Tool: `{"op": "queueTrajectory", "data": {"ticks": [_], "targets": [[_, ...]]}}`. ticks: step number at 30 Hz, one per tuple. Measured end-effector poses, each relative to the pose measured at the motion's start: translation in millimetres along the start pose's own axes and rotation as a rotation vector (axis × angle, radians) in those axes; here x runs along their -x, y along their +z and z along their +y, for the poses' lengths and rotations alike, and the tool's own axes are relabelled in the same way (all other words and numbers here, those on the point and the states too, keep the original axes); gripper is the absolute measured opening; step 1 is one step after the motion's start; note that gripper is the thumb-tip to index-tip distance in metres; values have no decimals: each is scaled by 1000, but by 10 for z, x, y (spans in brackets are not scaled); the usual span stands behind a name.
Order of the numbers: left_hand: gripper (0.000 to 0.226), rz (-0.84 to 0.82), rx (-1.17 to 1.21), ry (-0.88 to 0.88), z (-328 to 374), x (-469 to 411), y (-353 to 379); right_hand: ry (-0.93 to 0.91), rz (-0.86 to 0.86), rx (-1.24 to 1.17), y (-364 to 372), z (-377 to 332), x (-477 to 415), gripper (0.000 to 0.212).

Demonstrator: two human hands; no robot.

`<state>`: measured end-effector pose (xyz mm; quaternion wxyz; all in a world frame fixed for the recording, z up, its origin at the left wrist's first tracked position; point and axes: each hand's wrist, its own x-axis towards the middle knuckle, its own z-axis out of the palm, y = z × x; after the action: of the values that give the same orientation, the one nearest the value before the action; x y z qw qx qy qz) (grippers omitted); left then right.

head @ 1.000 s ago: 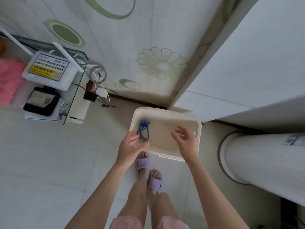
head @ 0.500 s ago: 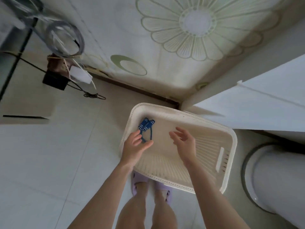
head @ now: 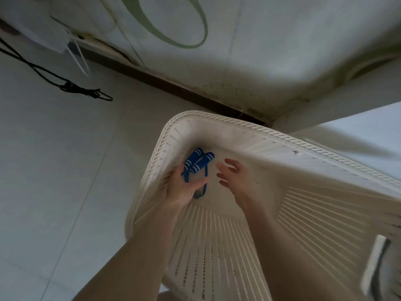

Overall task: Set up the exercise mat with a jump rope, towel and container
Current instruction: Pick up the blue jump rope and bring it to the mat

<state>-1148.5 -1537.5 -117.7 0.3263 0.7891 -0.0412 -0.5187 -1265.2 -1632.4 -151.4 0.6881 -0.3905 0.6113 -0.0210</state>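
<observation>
A white slatted plastic basket [head: 249,124] stands on the floor against the wall. Inside, at its far left corner, lies a blue jump rope [head: 198,162] with two blue handles banded in white and a blue cord looped below them. My left hand [head: 184,190] is down in the basket with its fingers and thumb curled around the lower ends of the handles and the cord. My right hand [head: 236,181] hovers just right of the rope, fingers spread, holding nothing. No mat or towel is in view.
Pale floor tiles [head: 54,170] lie to the left. A black cable [head: 65,85] trails across the floor at upper left. The wall with green circle patterns [head: 238,40] rises behind the basket, and a white cabinet edge [head: 368,118] stands at right.
The view has dropped much closer to the basket. My left hand has gone from hovering over the rope to closing around its handles; my right hand has moved deeper in beside it.
</observation>
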Motion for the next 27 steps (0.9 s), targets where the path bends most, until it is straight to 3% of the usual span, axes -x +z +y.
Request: {"op": "queueTrajectory", "data": {"ticks": [10,16,20,27], "targets": [[60,76,20,-88,-450,-591,227,121,-69,-138,282,342,-694,63],[46,83,-25,-128,-483,-765,257,109,-90,-196,281,434,-822,49],[15,87,-58,-133,-400,-625,195,120,-105,-191,159,343,-595,42],[16,24,-135,-116,21,446,-3,133,-126,-222,-81,-92,482,42]]}}
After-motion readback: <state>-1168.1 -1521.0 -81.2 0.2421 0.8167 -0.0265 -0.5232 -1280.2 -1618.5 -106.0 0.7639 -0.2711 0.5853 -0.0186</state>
